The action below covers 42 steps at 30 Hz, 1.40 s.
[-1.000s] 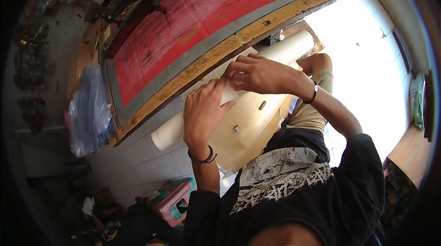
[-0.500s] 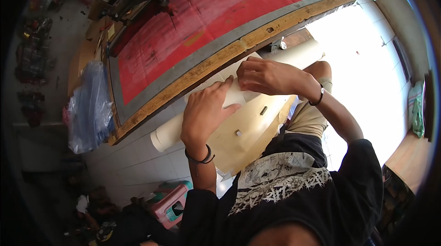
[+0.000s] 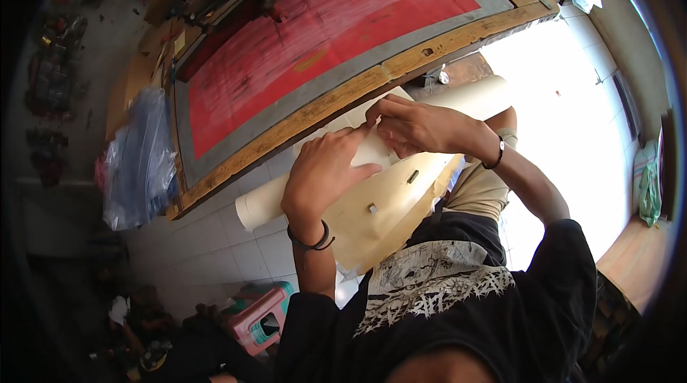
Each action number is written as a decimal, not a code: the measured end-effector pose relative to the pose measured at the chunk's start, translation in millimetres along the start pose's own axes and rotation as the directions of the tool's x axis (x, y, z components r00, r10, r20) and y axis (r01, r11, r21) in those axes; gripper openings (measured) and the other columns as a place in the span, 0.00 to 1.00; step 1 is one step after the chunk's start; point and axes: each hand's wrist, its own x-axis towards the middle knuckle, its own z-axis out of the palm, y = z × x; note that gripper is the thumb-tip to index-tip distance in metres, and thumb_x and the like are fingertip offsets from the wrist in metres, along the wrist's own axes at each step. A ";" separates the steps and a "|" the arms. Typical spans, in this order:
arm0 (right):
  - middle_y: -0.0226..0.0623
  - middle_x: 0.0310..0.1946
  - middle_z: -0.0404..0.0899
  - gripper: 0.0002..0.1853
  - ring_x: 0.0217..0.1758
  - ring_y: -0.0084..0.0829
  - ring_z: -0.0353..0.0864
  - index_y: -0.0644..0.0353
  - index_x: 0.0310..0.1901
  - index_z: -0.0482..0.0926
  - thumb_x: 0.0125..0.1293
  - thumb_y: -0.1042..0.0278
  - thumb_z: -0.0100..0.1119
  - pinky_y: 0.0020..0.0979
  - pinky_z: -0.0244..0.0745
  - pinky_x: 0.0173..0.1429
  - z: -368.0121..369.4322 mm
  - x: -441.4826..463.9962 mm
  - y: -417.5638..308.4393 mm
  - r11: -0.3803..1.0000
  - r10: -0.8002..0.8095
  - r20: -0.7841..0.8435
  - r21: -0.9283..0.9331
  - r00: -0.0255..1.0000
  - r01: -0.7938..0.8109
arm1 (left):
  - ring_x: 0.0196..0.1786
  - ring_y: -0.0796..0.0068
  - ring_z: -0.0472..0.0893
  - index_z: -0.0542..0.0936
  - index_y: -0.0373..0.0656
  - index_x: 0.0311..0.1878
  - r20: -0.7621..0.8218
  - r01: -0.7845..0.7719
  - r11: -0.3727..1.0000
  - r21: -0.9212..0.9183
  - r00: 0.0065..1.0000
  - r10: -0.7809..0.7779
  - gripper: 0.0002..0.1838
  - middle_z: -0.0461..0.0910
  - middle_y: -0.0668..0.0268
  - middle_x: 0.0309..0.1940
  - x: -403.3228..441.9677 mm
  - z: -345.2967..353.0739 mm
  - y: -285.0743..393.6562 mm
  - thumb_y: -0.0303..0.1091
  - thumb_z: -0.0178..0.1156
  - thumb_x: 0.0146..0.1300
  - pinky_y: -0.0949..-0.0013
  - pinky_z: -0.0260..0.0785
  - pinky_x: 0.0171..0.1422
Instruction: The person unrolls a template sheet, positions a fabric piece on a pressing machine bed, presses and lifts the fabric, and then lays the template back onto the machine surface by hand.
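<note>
A long cream roll [image 3: 263, 203] runs slantwise beneath both hands. My left hand [image 3: 325, 172] rests over its middle, with the thumb spread away from the fingers. Right beside the left fingertips, my right hand [image 3: 422, 128] is bent into a pinch on top of the roll; what its fingers hold is hidden. Below the roll spreads a yellowish sheet [image 3: 351, 229], with a small dark piece [image 3: 413, 176] and a small pale piece [image 3: 372, 208] on it.
Beyond the roll stands a wooden frame [image 3: 300, 122] around a red panel [image 3: 315, 47]. Plastic bags [image 3: 143, 161] hang at its left corner. A pink stool [image 3: 261, 318] stands on the tiled floor at lower left, with a person [image 3: 204, 347] near it.
Both hands stay on the roll. My right hand has shifted slightly right and down in view, while my left thumb reaches further right. The frame and bags have shifted slightly in view.
</note>
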 end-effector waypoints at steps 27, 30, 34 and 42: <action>0.41 0.48 0.72 0.07 0.51 0.41 0.77 0.65 0.43 0.74 0.68 0.72 0.59 0.37 0.76 0.52 11.3 -24.6 -7.7 0.994 0.102 -0.143 0.044 0.984 -0.097 | 0.50 0.51 0.82 0.75 0.39 0.65 -0.012 0.002 0.996 -0.085 1.000 -0.003 0.35 0.83 0.51 0.47 1.7 2.5 -3.0 0.45 0.70 0.54 0.56 0.74 0.56; 0.43 0.47 0.72 0.08 0.53 0.43 0.76 0.65 0.43 0.72 0.66 0.74 0.60 0.38 0.75 0.55 14.3 -28.5 -11.9 0.996 0.086 -0.151 0.012 0.985 -0.085 | 0.50 0.50 0.82 0.76 0.39 0.64 0.004 0.021 0.992 -0.122 1.000 -0.020 0.35 0.83 0.49 0.46 2.1 -0.9 -4.4 0.45 0.71 0.53 0.56 0.74 0.56; 0.44 0.48 0.72 0.13 0.58 0.47 0.74 0.66 0.47 0.71 0.62 0.78 0.63 0.42 0.74 0.60 8.4 -32.3 -19.2 0.999 0.044 -0.137 0.005 0.990 -0.044 | 0.51 0.49 0.82 0.77 0.38 0.63 -0.004 0.040 0.979 -0.199 0.999 -0.042 0.36 0.83 0.45 0.46 0.3 -4.6 -12.5 0.45 0.71 0.53 0.57 0.73 0.58; 0.42 0.47 0.71 0.10 0.57 0.44 0.72 0.66 0.44 0.71 0.64 0.76 0.60 0.40 0.71 0.64 12.2 -34.9 -25.8 0.999 0.002 -0.180 -0.051 0.984 -0.012 | 0.52 0.48 0.82 0.75 0.37 0.64 0.054 0.092 0.958 -0.272 0.995 -0.080 0.39 0.81 0.42 0.49 3.4 -3.8 -24.2 0.49 0.73 0.52 0.58 0.72 0.59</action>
